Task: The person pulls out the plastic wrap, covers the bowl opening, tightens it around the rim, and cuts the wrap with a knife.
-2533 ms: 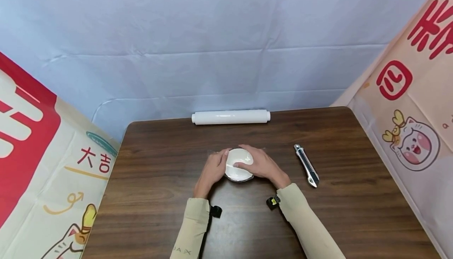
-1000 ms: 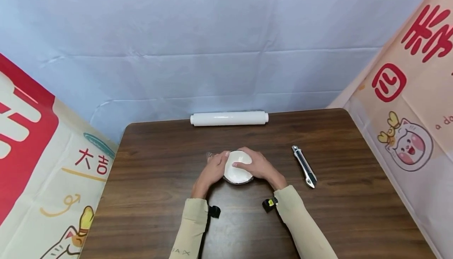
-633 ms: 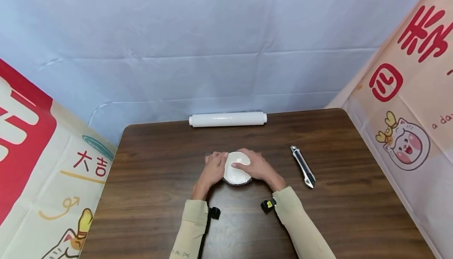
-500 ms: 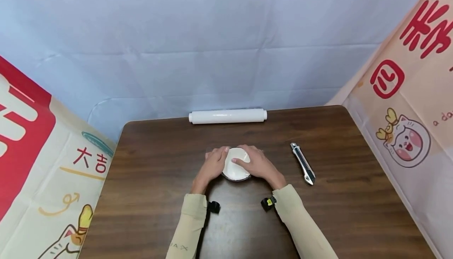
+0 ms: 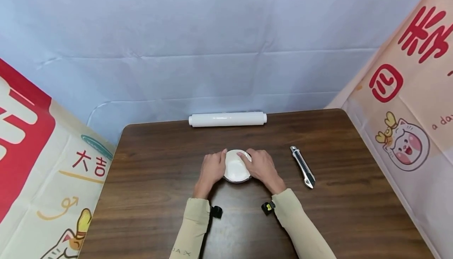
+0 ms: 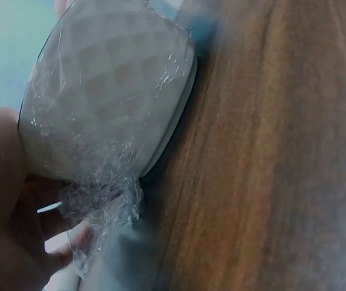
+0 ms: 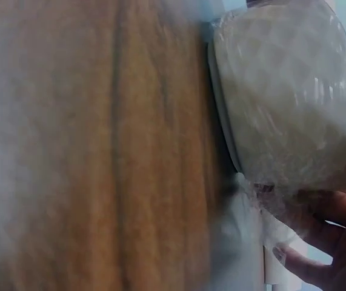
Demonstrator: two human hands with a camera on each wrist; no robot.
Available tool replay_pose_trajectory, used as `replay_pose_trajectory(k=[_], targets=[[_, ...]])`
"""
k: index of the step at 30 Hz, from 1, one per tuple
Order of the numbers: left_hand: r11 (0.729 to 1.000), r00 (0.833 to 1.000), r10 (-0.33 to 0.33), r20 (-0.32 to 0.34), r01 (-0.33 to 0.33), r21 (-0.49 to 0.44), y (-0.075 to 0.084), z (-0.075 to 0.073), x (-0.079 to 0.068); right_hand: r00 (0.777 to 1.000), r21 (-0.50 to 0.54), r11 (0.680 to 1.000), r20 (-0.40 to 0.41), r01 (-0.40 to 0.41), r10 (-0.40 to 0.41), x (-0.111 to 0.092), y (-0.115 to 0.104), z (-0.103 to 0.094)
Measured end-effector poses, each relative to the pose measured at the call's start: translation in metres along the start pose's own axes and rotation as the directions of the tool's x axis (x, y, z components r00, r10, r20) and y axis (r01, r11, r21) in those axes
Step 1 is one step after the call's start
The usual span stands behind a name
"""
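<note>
A small white bowl (image 5: 236, 167) stands in the middle of the table between both hands. In the left wrist view the bowl (image 6: 109, 73) shows a diamond-patterned side, with clear cling film (image 6: 109, 188) stretched over it and bunched below. My left hand (image 5: 212, 169) holds the bowl's left side, its thumb along the rim. On the right side my right hand (image 5: 262, 167) holds it likewise, thumb at the rim. Crumpled film also lies by the fingers of the right hand (image 7: 336, 242) in the right wrist view. In the head view the hands hide most of the bowl's sides.
A white roll of cling film (image 5: 227, 119) lies along the far edge of the brown wooden table (image 5: 159, 153). To the right of the hands lies a utility knife (image 5: 303, 167). A pale cloth backdrop (image 5: 212, 54) hangs behind the table.
The right thumb has drawn back from the bowl's top toward its rim. Both hands have shifted their hold along the sides, while the bowl stays in nearly the same place.
</note>
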State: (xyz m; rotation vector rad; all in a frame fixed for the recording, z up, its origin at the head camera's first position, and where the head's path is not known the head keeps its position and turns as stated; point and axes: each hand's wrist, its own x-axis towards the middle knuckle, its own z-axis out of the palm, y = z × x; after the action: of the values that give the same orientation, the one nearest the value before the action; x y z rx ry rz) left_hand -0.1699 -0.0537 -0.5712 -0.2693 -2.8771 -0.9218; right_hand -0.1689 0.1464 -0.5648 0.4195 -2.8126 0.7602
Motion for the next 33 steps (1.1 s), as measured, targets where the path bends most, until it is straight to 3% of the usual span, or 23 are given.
replay_pose_trajectory(k=[4,7,10,12,15,18,20,22,25,27,29,33], targets=[[0.999,0.999,-0.033,-0.038,0.031,-0.044,0.001,0.002,-0.003,1.0,0.026,1.0,-0.005,-0.015,0.015,-0.002,-0.002,0.001],[0.989,0.994,-0.073,-0.082,0.062,-0.132,0.001,0.001,-0.004,0.999,0.087,0.995,0.014,-0.048,0.047,-0.003,-0.002,-0.004],[0.963,0.974,-0.151,-0.169,0.107,-0.246,0.0,-0.007,-0.008,0.993,0.19,0.975,-0.001,-0.119,0.122,-0.007,-0.001,-0.013],[0.938,0.94,-0.236,-0.245,0.154,-0.311,-0.001,-0.016,-0.012,0.976,0.279,0.94,-0.035,-0.195,0.213,-0.012,0.0,-0.019],[0.885,0.864,-0.377,-0.334,0.23,-0.405,-0.006,-0.028,-0.024,0.925,0.421,0.854,-0.078,-0.307,0.371,-0.025,0.002,-0.028],[0.801,0.798,-0.509,-0.322,0.302,-0.517,-0.007,-0.032,-0.041,0.861,0.52,0.757,-0.075,-0.397,0.504,-0.038,0.003,-0.032],[0.72,0.78,-0.569,-0.261,0.32,-0.616,-0.005,-0.031,-0.053,0.821,0.554,0.701,-0.055,-0.449,0.569,-0.047,0.004,-0.032],[0.605,0.782,-0.604,-0.158,0.32,-0.729,-0.001,-0.027,-0.063,0.785,0.582,0.65,-0.031,-0.488,0.618,-0.055,0.004,-0.032],[0.434,0.801,-0.598,-0.007,0.317,-0.843,0.006,-0.017,-0.073,0.755,0.641,0.573,0.015,-0.51,0.655,-0.064,0.001,-0.03],[0.357,0.814,-0.578,0.059,0.318,-0.878,0.01,-0.01,-0.076,0.75,0.69,0.516,0.059,-0.508,0.658,-0.068,-0.001,-0.028],[0.344,0.825,-0.561,0.069,0.308,-0.887,0.014,-0.005,-0.076,0.755,0.73,0.468,0.101,-0.499,0.648,-0.069,-0.005,-0.026],[0.364,0.841,-0.54,0.036,0.272,-0.891,0.017,0.002,-0.072,0.769,0.779,0.401,0.156,-0.482,0.62,-0.066,-0.01,-0.019]])
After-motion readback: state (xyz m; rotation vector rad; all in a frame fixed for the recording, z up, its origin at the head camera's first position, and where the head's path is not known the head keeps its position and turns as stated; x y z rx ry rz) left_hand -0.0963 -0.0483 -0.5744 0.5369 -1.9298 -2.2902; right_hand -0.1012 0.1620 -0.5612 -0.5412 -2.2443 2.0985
